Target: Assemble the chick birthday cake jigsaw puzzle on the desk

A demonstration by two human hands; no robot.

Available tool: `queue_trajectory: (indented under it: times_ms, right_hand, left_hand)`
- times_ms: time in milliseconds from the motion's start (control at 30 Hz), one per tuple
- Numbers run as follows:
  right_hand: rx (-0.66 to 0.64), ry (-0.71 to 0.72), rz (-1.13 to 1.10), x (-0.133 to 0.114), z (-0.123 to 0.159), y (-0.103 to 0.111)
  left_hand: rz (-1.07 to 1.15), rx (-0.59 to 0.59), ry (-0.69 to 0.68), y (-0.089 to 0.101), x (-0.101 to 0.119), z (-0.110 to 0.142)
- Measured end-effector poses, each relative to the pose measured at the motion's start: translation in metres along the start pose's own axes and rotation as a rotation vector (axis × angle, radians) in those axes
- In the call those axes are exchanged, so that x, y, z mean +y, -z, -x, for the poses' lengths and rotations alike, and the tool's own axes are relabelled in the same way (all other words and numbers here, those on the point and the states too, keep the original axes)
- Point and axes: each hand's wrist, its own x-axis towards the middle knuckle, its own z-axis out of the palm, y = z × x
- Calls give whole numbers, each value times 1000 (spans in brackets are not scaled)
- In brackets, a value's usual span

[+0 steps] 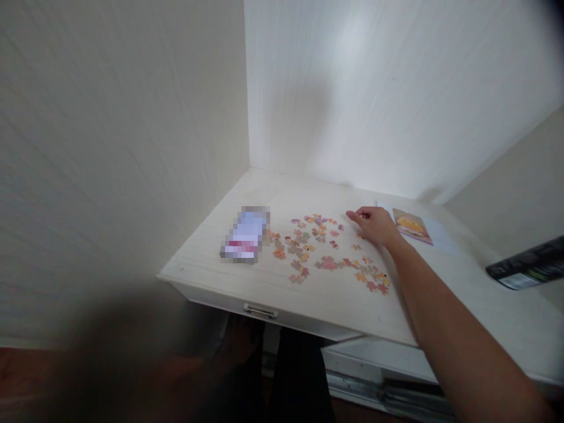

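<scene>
Just left of the right hand [374, 225], scattered puzzle pieces [326, 249].

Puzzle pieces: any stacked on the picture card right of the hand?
No: the puzzle pieces lie loose on the desk, left of the picture card.

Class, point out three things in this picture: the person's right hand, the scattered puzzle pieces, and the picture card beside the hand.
right hand [374, 225], head view, on the back of the hand.
puzzle pieces [328, 263], head view, on a pink cluster mid-scatter.
picture card [412, 226], head view, on its yellow middle.
</scene>
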Motion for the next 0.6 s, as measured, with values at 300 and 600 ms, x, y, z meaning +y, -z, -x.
queue_trajectory:
  times_ms: [300, 600]
  right_hand:
    - [0, 69, -45, -18, 1, 2]
    - [-474, 516, -241, -108, 41, 8]
  left_hand:
    - [157, -148, -167, -2, 33, 90]
    - [278, -21, -36, 23, 28, 125]
